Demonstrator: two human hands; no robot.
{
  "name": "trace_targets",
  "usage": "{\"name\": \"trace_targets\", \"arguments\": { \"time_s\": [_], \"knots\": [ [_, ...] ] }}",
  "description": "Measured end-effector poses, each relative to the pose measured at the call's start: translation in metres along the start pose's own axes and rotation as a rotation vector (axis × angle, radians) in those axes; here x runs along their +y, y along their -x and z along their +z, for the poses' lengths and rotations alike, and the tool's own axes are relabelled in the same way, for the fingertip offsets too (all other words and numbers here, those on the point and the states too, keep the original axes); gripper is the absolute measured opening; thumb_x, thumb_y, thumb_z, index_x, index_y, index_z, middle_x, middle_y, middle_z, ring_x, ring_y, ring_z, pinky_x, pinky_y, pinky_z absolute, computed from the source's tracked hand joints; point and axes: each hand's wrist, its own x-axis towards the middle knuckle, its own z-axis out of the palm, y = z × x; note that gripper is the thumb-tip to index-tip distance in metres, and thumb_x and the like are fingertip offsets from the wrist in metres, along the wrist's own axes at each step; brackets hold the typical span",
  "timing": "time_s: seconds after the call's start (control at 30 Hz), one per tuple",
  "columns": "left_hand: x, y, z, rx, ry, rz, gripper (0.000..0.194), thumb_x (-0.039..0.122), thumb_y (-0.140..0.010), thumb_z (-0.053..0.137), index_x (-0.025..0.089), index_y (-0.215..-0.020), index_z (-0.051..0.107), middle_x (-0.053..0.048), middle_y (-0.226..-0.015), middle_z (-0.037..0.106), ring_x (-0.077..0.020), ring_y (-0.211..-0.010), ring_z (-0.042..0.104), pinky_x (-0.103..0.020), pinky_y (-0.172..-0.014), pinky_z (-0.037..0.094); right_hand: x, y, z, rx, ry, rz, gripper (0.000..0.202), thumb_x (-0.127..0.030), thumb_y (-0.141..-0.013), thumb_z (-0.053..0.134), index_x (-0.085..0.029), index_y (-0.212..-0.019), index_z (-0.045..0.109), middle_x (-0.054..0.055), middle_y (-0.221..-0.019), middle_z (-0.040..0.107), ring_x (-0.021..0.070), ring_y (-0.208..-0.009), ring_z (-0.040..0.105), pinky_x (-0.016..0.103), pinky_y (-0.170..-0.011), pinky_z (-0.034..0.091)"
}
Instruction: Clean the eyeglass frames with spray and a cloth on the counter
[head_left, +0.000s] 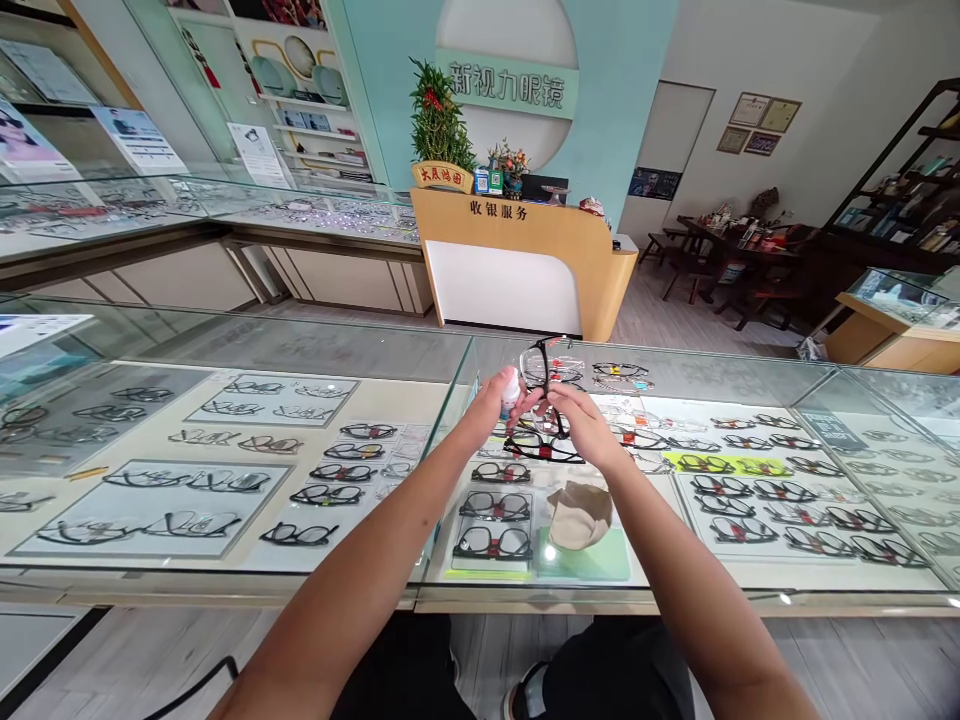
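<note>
Over the glass display case, my left hand (pixel 486 408) is closed around a small spray bottle (pixel 511 392) with a white top. My right hand (pixel 586 422) pinches a pair of black-framed eyeglasses (pixel 545 370) on edge, just right of the bottle. The left fingertips reach close to the glasses; whether they touch them I cannot tell. A beige cloth (pixel 580 514), crumpled, lies on the glass top below my right hand. Beneath it shows a pale green sheet (pixel 600 556).
Several rows of eyeglasses (pixel 493 505) sit inside the case, on both sides of a glass divider (pixel 453 400). The case's front edge (pixel 525 595) runs close to my legs. Beyond stands a wooden cashier counter (pixel 517 215) with plants; a dark table (pixel 739 240) is at right.
</note>
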Motion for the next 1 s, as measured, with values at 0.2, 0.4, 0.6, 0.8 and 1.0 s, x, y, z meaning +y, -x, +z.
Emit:
{"name": "trace_targets", "arguments": {
  "time_s": [0.2,0.4,0.6,0.8,1.0],
  "knots": [
    [0.001,0.004,0.007,-0.005,-0.062,0.017,0.082,0.096,-0.091,0.049,0.022,-0.058,0.056,-0.002,-0.052,0.048,-0.0123,-0.044,0.044,-0.027,-0.046,0.035,0.008,-0.007,-0.012,0.144,-0.115,-0.002,0.037,-0.052,-0.104,0.055,-0.027,-0.104,0.082,0.005,-0.113,0.081,0.026,-0.099,0.068,0.039,-0.092,0.053],
    [-0.003,0.009,0.018,-0.051,-0.211,-0.018,0.08,0.094,-0.092,0.05,0.021,-0.057,0.056,-0.002,-0.051,0.047,-0.0129,-0.047,0.043,-0.026,-0.047,0.032,0.016,-0.01,-0.012,0.19,-0.172,0.031,0.04,-0.061,-0.101,0.059,-0.027,-0.105,0.081,0.007,-0.12,0.082,0.0256,-0.101,0.07,0.039,-0.096,0.056],
    [-0.003,0.009,0.016,-0.031,-0.228,-0.041,0.082,0.097,-0.093,0.046,0.021,-0.061,0.055,-0.002,-0.054,0.049,-0.0134,-0.049,0.044,-0.028,-0.051,0.033,0.018,-0.009,-0.012,0.168,-0.239,-0.006,0.035,-0.054,-0.103,0.06,-0.027,-0.104,0.082,0.006,-0.121,0.082,0.0258,-0.103,0.073,0.04,-0.099,0.057],
    [-0.012,-0.004,-0.008,0.283,-0.194,0.044,0.058,0.079,-0.089,0.069,0.022,-0.079,0.063,-0.003,-0.076,0.062,-0.0181,-0.071,0.058,-0.031,-0.069,0.047,0.012,-0.01,-0.015,0.209,-0.268,0.019,0.037,-0.057,-0.098,0.062,-0.026,-0.103,0.08,0.008,-0.114,0.083,0.0262,-0.1,0.073,0.04,-0.092,0.058],
    [-0.037,-0.023,-0.039,0.64,-0.252,-0.056,0.021,0.032,-0.08,0.07,0.025,-0.098,0.062,-0.002,-0.093,0.067,-0.0208,-0.084,0.059,-0.034,-0.081,0.047,0.015,-0.011,-0.02,0.209,-0.278,0.03,0.039,-0.06,-0.097,0.062,-0.026,-0.106,0.078,0.008,-0.114,0.083,0.0263,-0.097,0.072,0.04,-0.088,0.058]
  ]
}}
